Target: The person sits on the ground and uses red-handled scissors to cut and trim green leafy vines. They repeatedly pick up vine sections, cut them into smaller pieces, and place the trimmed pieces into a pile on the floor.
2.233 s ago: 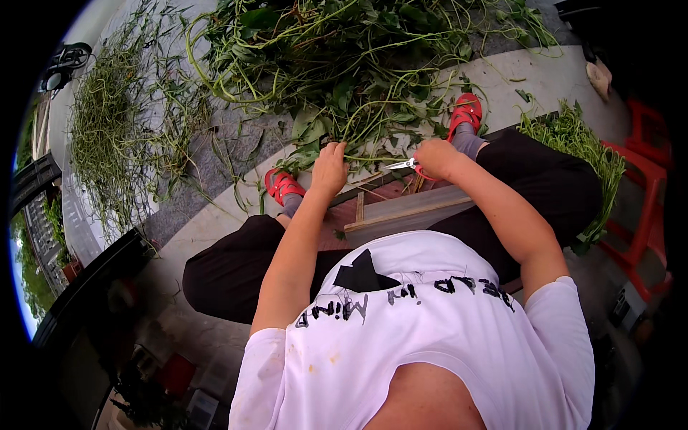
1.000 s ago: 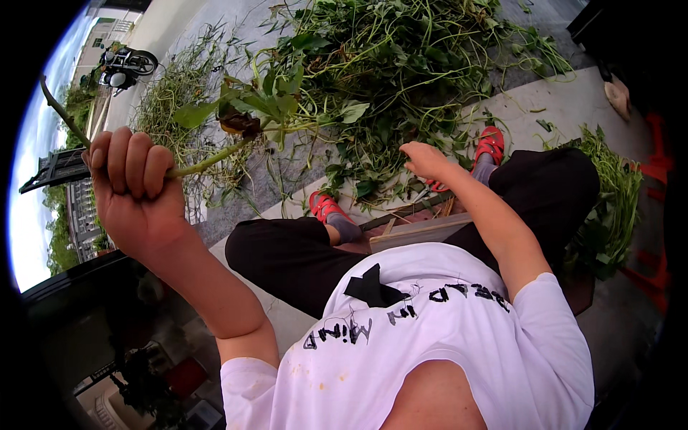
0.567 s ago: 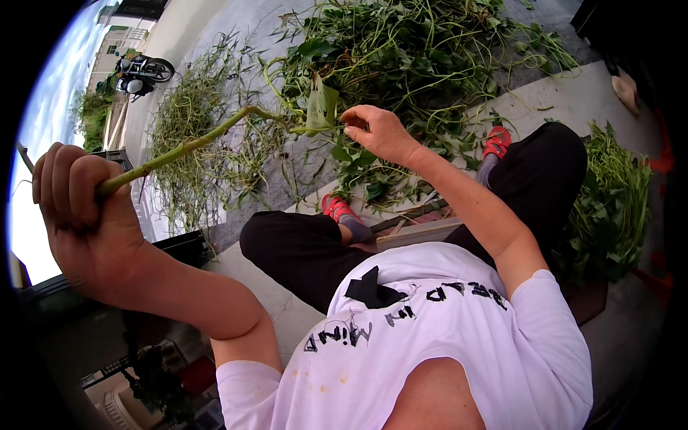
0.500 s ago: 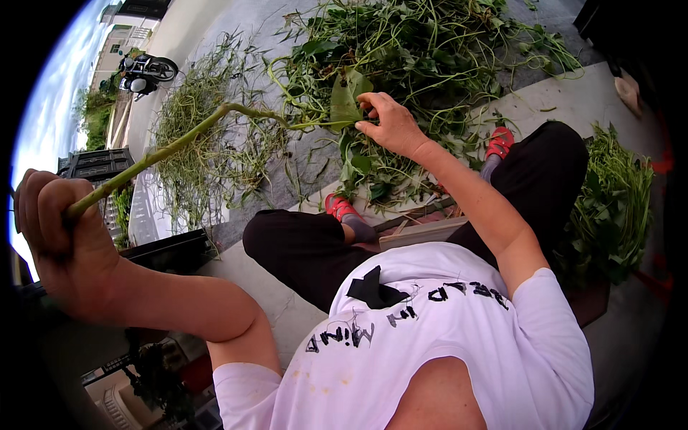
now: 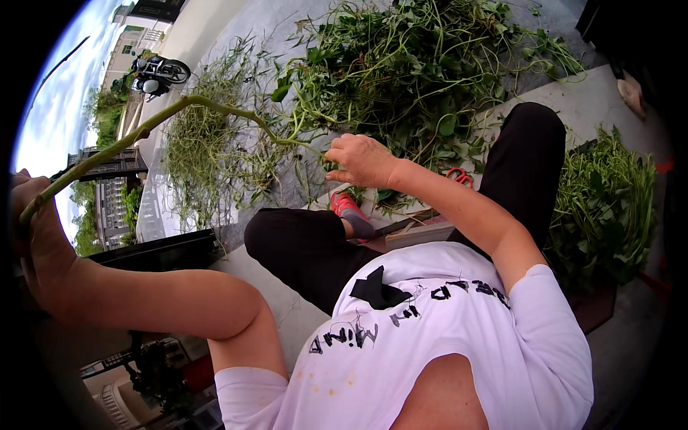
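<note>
A long green leafy-plant stem (image 5: 154, 120) stretches across the left half of the view, thick at my end and thin toward the middle. My left hand (image 5: 41, 215), raised at the far left, is closed round its thick end. The thin end runs to my right hand (image 5: 362, 159), whose fingers are bent at the stem's tip. The hand's back hides what the fingertips pinch. Just beyond it lies a large heap of green vines and leaves (image 5: 401, 72).
Thin stripped stalks (image 5: 208, 136) are scattered left of the heap. A bundle of green stems (image 5: 609, 208) lies to my right. A red looped thing (image 5: 459, 177) shows beside my right forearm. My red sandal (image 5: 340, 203) is near. A motorcycle (image 5: 159, 74) stands far left.
My left hand has moved further left and down, drawing the stem along. My right hand has shifted left and lower; the broad leaf beside it no longer shows. My right knee has moved inward.
</note>
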The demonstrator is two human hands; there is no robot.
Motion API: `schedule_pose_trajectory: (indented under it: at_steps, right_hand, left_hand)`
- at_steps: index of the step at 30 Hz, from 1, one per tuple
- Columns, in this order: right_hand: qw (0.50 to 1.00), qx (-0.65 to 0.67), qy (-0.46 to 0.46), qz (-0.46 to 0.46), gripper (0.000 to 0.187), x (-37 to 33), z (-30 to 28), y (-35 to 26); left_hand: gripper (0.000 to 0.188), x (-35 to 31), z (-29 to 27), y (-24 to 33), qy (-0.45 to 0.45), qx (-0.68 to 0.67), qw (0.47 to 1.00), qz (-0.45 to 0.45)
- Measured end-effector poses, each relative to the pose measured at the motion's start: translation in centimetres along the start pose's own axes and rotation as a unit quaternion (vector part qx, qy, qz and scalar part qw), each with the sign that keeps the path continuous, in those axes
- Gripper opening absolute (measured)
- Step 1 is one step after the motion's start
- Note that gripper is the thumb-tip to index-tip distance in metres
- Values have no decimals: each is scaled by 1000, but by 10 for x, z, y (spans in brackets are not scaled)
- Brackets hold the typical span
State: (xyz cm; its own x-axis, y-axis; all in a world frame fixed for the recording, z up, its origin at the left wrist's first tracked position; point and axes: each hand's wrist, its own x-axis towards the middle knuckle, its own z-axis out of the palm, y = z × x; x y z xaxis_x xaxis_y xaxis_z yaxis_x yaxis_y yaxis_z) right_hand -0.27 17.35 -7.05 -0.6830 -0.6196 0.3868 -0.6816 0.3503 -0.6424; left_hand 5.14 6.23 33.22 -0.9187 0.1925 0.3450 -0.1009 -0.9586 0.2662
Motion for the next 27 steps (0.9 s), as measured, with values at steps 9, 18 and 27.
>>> schedule_pose_trajectory:
  at_steps: [9,18,27]
  right_hand:
    - [979,61,189,-37,44,50,-48,-28]
    - [852,495,33,166,31,19,-88,-44]
    - [864,452,222,17,36,-11,-271,-67]
  left_hand:
    - [16,8,-52,20,51,69,996,0]
    - [56,41,-254,-14,204,588,781,-47]
    - [40,-67,-368,-69,-57,790,609,-44]
